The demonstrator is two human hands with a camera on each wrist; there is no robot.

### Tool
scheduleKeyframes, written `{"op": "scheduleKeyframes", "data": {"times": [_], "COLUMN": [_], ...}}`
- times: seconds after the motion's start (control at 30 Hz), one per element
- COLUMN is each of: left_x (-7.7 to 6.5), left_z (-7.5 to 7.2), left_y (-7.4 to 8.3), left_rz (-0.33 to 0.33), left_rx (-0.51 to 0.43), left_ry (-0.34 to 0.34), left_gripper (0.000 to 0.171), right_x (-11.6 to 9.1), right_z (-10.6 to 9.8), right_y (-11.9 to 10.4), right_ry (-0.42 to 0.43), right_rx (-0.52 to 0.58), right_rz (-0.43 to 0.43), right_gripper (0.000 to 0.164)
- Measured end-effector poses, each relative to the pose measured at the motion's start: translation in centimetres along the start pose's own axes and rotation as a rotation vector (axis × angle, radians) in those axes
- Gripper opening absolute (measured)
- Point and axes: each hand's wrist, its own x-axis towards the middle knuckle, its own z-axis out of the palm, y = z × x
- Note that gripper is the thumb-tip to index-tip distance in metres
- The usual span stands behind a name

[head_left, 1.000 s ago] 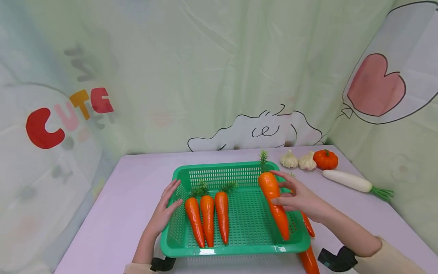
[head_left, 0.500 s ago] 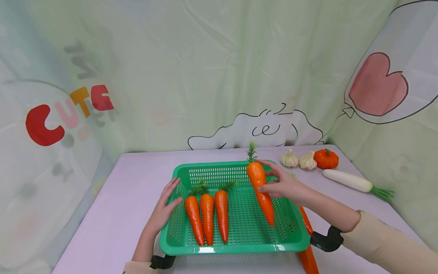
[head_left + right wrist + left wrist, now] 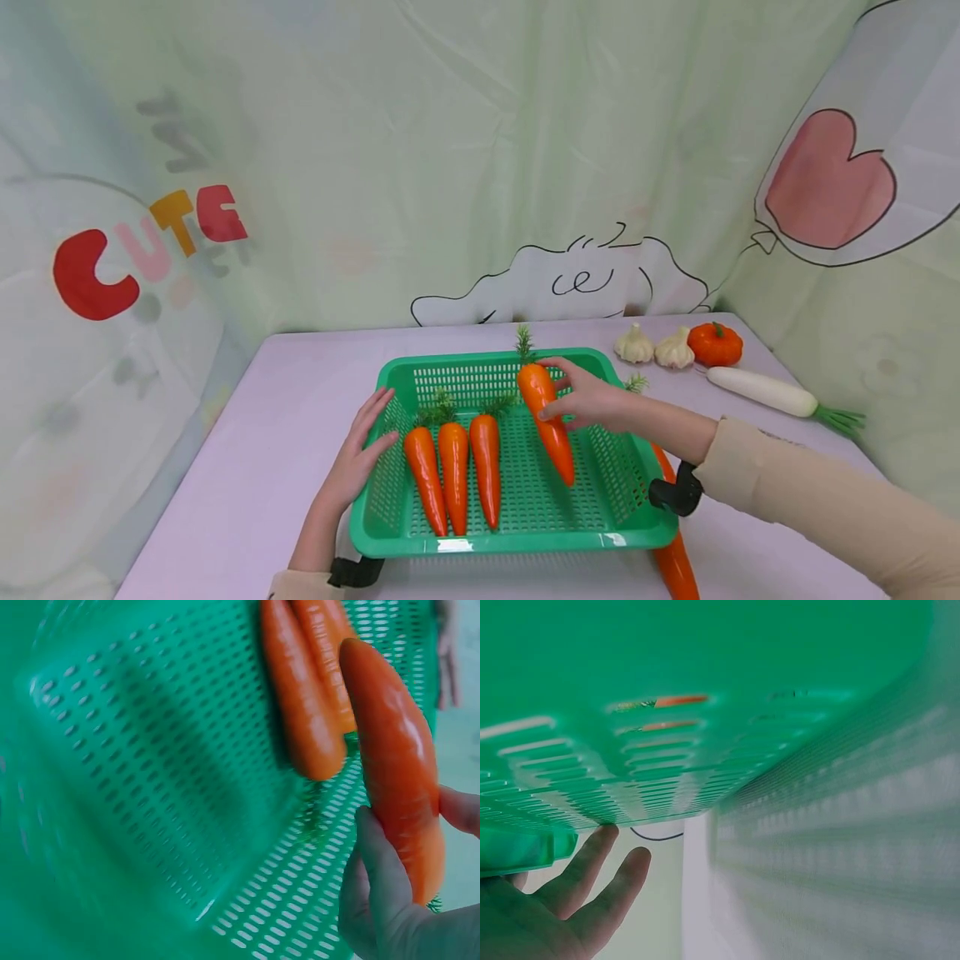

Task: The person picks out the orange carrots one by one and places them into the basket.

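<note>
My right hand pinches an orange carrot between thumb and fingers, above the right half of a green plastic basket. Its leafy top points to the back and its tip forward. In the right wrist view, the held carrot has the thumb on one side and fingers on the other. Three carrots lie side by side in the basket's left part, tips toward the front. Against the left rim rests my left hand, fingers extended. The left wrist view shows its fingers along the slotted outer wall.
To the basket's right, partly hidden by it and my right arm, lie more carrots on the pale table. Two garlic bulbs, a small orange pumpkin and a white radish sit at the back right. Printed curtains surround the table.
My right hand has carried the carrot leftward from the basket's right side, nearer the three lying carrots. My left hand and the basket have stayed in place.
</note>
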Motion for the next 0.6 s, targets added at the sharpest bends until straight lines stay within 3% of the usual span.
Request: {"op": "scheduleKeyframes", "data": {"times": [0.37,0.6], "left_x": [0.0,-0.1], "left_z": [0.1,-0.1], "left_y": [-0.1,0.1], "left_rz": [0.003,0.003], "left_rx": [-0.011,-0.006], "left_ry": [0.003,0.008], "left_gripper": [0.056,0.055], "right_x": [2.3,3.2], "right_z": [2.0,3.6], "right_y": [0.8,1.2], "right_ry": [-0.095,-0.107], "right_rx": [-0.054,-0.065], "right_rz": [0.14,0.251], "right_gripper": [0.071,0.072]}}
